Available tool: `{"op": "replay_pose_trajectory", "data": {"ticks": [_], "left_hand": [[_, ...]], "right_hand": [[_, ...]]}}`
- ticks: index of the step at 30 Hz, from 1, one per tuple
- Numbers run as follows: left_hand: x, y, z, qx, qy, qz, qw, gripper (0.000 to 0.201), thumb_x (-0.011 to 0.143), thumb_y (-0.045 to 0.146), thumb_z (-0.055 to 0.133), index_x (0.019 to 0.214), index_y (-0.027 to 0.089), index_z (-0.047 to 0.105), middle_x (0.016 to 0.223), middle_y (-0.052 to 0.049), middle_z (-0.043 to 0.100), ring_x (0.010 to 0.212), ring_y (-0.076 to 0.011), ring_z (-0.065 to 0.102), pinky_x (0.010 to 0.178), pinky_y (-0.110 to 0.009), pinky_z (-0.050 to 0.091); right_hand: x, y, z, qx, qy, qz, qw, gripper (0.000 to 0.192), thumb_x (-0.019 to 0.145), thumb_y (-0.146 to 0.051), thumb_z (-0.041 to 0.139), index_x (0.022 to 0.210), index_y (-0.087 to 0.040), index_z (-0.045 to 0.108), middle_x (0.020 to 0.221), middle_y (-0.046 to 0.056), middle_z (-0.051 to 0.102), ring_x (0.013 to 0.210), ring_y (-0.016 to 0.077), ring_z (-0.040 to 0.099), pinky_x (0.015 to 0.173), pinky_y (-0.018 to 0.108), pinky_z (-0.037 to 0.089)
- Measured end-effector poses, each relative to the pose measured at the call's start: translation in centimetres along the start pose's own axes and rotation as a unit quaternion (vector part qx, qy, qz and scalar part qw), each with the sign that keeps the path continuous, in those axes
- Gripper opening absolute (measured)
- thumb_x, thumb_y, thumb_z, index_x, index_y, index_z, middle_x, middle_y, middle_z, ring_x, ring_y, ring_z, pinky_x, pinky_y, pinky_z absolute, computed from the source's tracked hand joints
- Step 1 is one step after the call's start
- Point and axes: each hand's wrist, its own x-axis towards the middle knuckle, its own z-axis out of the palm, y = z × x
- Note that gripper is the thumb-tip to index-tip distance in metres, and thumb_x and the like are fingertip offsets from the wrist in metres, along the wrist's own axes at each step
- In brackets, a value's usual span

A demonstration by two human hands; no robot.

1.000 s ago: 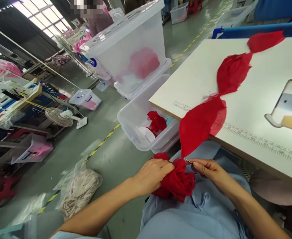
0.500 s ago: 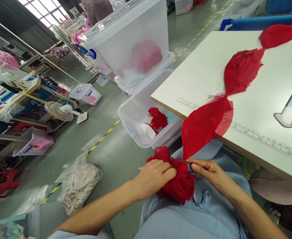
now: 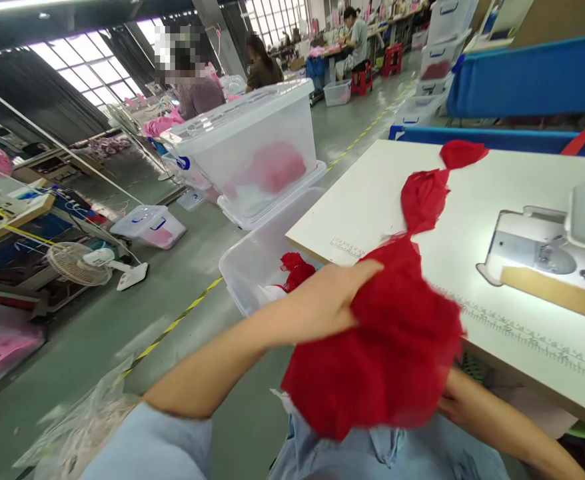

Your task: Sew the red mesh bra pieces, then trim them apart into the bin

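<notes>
Around us stretches a factory floor, with a white table (image 3: 372, 200) to our front right and a sewing machine (image 3: 542, 267) set into it. We see our left hand (image 3: 342, 300) raised over the table's near corner, its fingers closed on the top of a bunch of red fabric (image 3: 387, 360); the bunch hangs from that grip and spreads below and to the right of the hand, blurred. From the bunch a chain of red pieces (image 3: 425, 193) runs up across the table toward its far edge. Our right hand (image 3: 455, 403) sits low, under the bunch's right side and touching it; the cloth hides its fingers, so we cannot tell how they are set. Left of the table stands an open clear bin (image 3: 247, 260) with red scraps inside, and behind it a lidded clear bin (image 3: 252, 147). Other people work at tables farther off.
</notes>
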Motion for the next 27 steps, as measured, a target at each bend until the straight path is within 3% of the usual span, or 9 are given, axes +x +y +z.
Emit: {"op": "replay_pose_trajectory", "data": {"ticks": [2,4,7,10,12,14,19,27], "left_hand": [[4.7,-0.4,-0.5,0.031,0.007,-0.055,0.998,0.019,0.088,0.032,0.053,0.101,0.02,0.058,0.109,-0.007,0.063,0.099,-0.0248,0.061,0.084,-0.033,0.047],[8.3,-1.4,0.3,0.124,-0.018,-0.129,0.984,0.029,0.082,0.042,0.063,0.099,0.018,0.06,0.113,-0.012,0.058,0.104,-0.0316,0.057,0.086,-0.039,0.047],[9.8,-2.7,2.2,0.202,-0.055,-0.139,0.968,0.03,0.083,0.043,0.062,0.101,0.019,0.06,0.109,-0.014,0.055,0.105,-0.0339,0.055,0.086,-0.042,0.047],[6.3,-3.3,3.5,0.162,-0.082,-0.071,0.981,0.012,0.085,0.029,0.058,0.093,0.02,0.059,0.105,-0.009,0.055,0.094,-0.0246,0.059,0.082,-0.034,0.049],[2.6,-3.6,3.9,0.103,-0.109,-0.054,0.987,0.005,0.081,0.02,0.059,0.086,0.02,0.057,0.105,-0.006,0.055,0.088,-0.0195,0.059,0.078,-0.028,0.049],[-1.0,-3.8,4.0,0.036,-0.133,-0.065,0.988,0.005,0.08,0.016,0.06,0.082,0.02,0.056,0.105,-0.004,0.054,0.087,-0.0172,0.059,0.077,-0.026,0.049],[-6.4,-3.9,4.5,-0.063,-0.136,-0.101,0.984,0.008,0.083,0.017,0.06,0.09,0.02,0.061,0.128,-0.004,0.05,0.1,-0.017,0.06,0.089,-0.027,0.048],[-8.0,-3.4,5.1,-0.011,-0.133,-0.096,0.986,0.017,0.079,0.005,0.058,0.089,0.019,0.06,0.127,-0.007,0.054,0.107,-0.0207,0.06,0.087,-0.028,0.048]], "right_hand": [[-1.5,-1.1,-1.6,-0.03,-0.043,0.002,0.999,0.03,0.089,-0.051,0.061,0.089,-0.027,0.08,0.085,0.005,0.075,0.079,0.0233,0.068,0.071,0.028,0.054],[-2.9,-1.9,-2.9,-0.035,-0.087,-0.012,0.996,0.035,0.091,-0.055,0.056,0.1,-0.03,0.079,0.089,0.007,0.074,0.083,0.0235,0.067,0.074,0.029,0.052],[-4.0,-1.9,-3.7,0.044,-0.089,-0.076,0.992,0.045,0.09,-0.063,0.052,0.099,-0.029,0.079,0.074,0.008,0.067,0.067,0.0198,0.061,0.061,0.028,0.047],[-3.6,-1.4,-3.0,0.171,0.019,-0.079,0.982,0.044,0.083,-0.066,0.059,0.092,-0.029,0.081,0.066,0.006,0.062,0.055,0.0154,0.05,0.055,0.028,0.04],[-2.5,-1.3,-1.8,0.248,0.127,-0.024,0.96,0.047,0.078,-0.069,0.064,0.09,-0.028,0.081,0.061,0.004,0.057,0.055,0.014,0.044,0.055,0.028,0.036],[-0.8,-1.6,-0.5,0.289,0.178,0.039,0.94,0.052,0.074,-0.072,0.066,0.091,-0.025,0.081,0.058,0.002,0.052,0.056,0.0134,0.04,0.053,0.026,0.032],[3.2,-2.2,1.9,0.27,0.134,0.118,0.946,0.064,0.061,-0.079,0.07,0.084,-0.02,0.08,0.06,-0.001,0.043,0.057,0.0116,0.03,0.051,0.024,0.027],[3.5,-0.8,2.5,0.199,0.071,0.148,0.966,0.069,0.064,-0.083,0.061,0.085,-0.02,0.08,0.06,-0.002,0.04,0.059,0.013,0.026,0.055,0.027,0.029]]}}
